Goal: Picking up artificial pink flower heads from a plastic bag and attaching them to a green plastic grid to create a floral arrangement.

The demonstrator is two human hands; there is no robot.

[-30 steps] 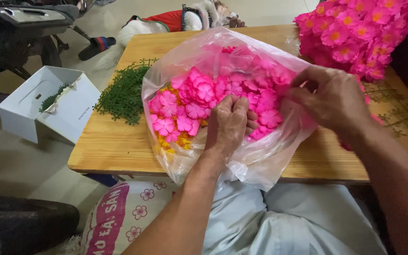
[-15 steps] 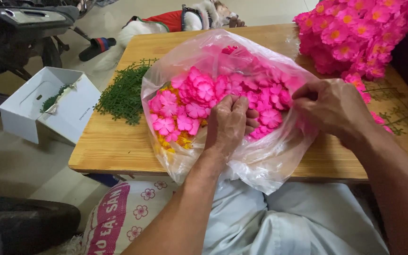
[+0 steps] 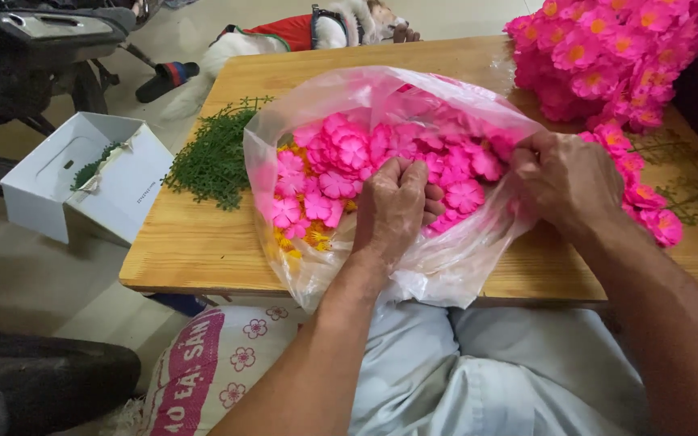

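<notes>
Floor at far left: white cardboard box (image 3: 82, 182), lid open, a few green sprigs inside. Next on the table (image 3: 203, 242), a loose heap of green sprigs (image 3: 216, 157) just beside the bag. Clear plastic bag (image 3: 446, 266) lies open at the near edge, full of pink fabric flowers (image 3: 349, 161), some yellow ones low on its left side.

My left hand (image 3: 393, 210) is inside the bag mouth, fingers curled down into the pink flowers; whether it has pinched one I cannot tell, the fingertips are buried.

My right hand (image 3: 567, 182) is closed on the right rim of the bag. Compared with a second ago it sits slightly lower and further right on the plastic, so the mouth is stretched wider; left hand position unchanged. Judgement: wider opening makes the flowers easier to reach.

Far right: bunch of finished pink blossoms (image 3: 616, 56), trailing down the table.
</notes>
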